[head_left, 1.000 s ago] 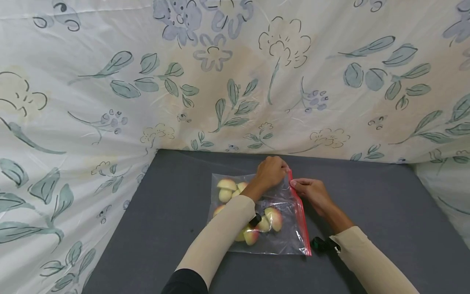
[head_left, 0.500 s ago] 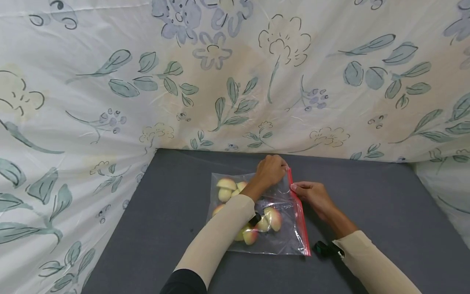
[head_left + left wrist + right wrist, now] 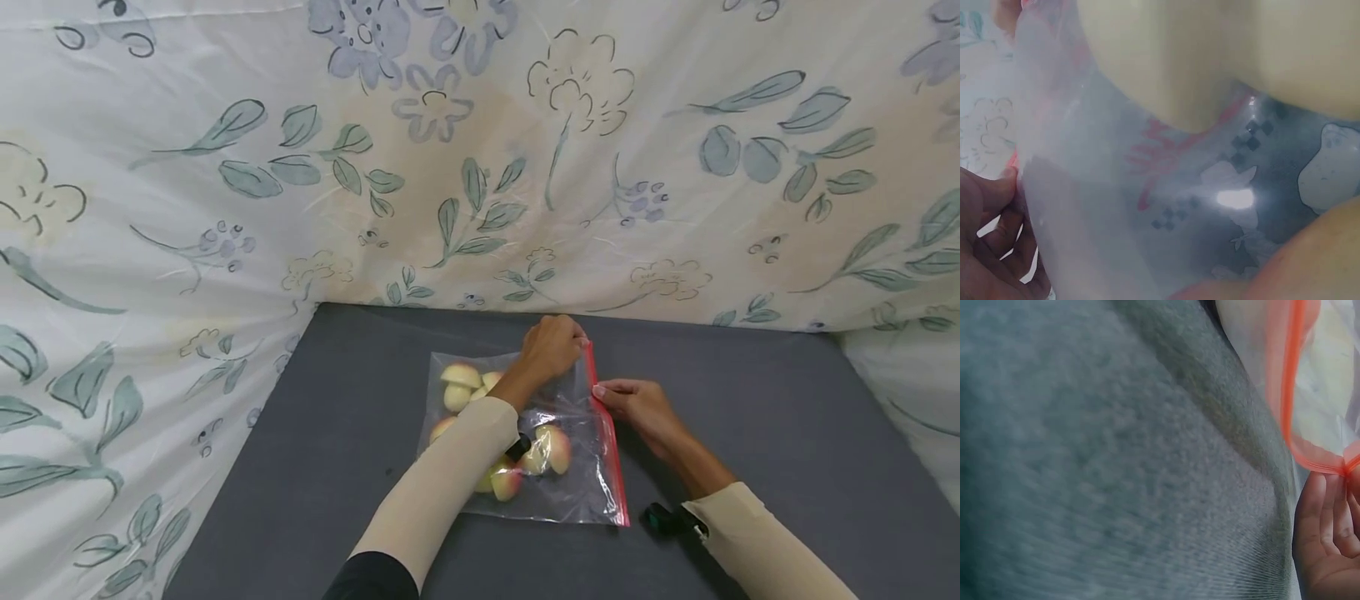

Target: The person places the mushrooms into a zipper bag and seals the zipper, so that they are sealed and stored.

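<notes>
A clear zip-lock bag with a red zip strip along its right edge lies flat on the dark grey table. Inside it are several mushroom-shaped pieces, cream with reddish caps; my left forearm covers some of them. My left hand reaches over the bag and pinches the far end of the red strip. Lower on the same strip, the thumb and fingers of my right hand pinch the edge. The right wrist view shows the right hand at the orange-red strip, which bends where it is gripped.
The dark grey table extends on both sides of the bag. A floral curtain hangs along the back and the left side. A dark wrist camera sits at the right cuff, close to the bag's near right corner.
My right hand has slid a short way along the red strip toward me, still pinching it. The left hand stays at the far corner.
</notes>
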The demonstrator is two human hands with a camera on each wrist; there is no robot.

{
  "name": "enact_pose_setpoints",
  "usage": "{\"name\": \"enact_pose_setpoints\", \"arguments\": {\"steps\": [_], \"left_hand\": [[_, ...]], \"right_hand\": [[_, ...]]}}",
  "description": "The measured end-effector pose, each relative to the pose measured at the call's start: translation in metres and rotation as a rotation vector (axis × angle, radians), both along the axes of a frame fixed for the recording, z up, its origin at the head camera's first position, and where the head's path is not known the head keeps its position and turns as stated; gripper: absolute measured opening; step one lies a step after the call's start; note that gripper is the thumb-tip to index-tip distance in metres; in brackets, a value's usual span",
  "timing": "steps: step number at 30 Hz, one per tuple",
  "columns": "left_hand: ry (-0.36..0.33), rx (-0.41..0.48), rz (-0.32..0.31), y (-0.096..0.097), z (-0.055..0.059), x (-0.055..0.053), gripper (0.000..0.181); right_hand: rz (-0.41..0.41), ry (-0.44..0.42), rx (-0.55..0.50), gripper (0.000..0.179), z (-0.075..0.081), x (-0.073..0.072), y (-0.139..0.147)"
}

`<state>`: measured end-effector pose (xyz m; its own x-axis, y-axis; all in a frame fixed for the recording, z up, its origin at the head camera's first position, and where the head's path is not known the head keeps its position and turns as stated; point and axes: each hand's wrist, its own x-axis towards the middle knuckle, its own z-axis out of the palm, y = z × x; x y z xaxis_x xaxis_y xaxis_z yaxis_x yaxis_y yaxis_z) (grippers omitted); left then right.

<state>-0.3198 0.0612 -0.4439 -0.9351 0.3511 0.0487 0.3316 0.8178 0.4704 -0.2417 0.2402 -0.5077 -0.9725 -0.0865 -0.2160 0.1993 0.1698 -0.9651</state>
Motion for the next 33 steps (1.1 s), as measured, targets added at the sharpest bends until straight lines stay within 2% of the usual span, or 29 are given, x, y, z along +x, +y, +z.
{"name": "enact_pose_setpoints", "arguments": {"steps": [7,17,29,33], "left_hand": [[-0.003,0.008,0.016,0.002,0.001,0.000,0.022],[0.004,0.031,0.003,0.001,-0.001,-0.001,0.023],[0.018,0.008,0.003,-0.003,0.001,-0.001,0.023],[0.022,0.016,0.002,-0.003,0.001,-0.002,0.023]], "right_hand": [[0.009,-0.013,0.026,0.047,-0.001,0.007,0.003],[0.005,-0.035,0.047,0.046,0.000,0.019,0.002],[0.017,-0.050,0.095,0.040,0.001,0.033,-0.002],[0.019,-0.059,0.071,0.040,0.002,0.038,-0.002]]}}
